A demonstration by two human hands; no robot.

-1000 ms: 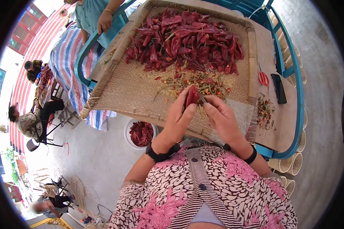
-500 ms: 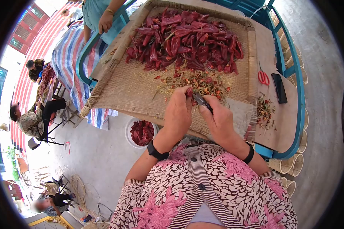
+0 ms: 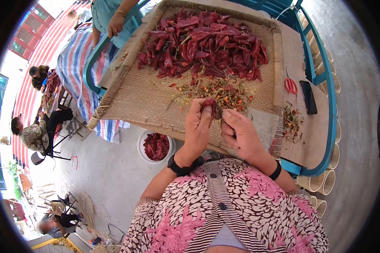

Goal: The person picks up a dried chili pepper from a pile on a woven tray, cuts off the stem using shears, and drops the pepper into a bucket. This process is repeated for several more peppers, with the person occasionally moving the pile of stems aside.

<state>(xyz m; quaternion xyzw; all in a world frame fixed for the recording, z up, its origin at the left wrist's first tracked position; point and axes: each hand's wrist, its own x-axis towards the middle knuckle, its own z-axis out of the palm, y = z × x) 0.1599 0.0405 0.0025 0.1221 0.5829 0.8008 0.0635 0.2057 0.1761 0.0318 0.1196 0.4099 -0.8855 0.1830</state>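
My left hand [image 3: 197,124] is closed around a dried red pepper [image 3: 209,105], its thumb pressed on the skin. Beside it, my right hand [image 3: 242,134] is closed on a small dark metal tool [image 3: 220,110] whose tip meets the pepper's right end. Fingers cover most of the tool, so its exact kind is hidden. Both hands are over the near edge of a woven tray [image 3: 135,99]. A heap of dried red peppers [image 3: 202,44] fills the tray's far part. Cut stems and seed cores [image 3: 223,93] lie just beyond my hands.
Red-handled scissors [image 3: 290,85] and a black phone [image 3: 308,97] lie right of the tray, near more stem scraps [image 3: 292,122]. A blue metal rail [image 3: 331,122] borders this side. On the floor at left stands a white bucket [image 3: 172,148] of pepper pieces. Another person's hand [image 3: 115,26] is at the far left.
My left hand has turned, showing more of the pepper. My right hand has rolled inward, hiding most of the tool that was visible before.
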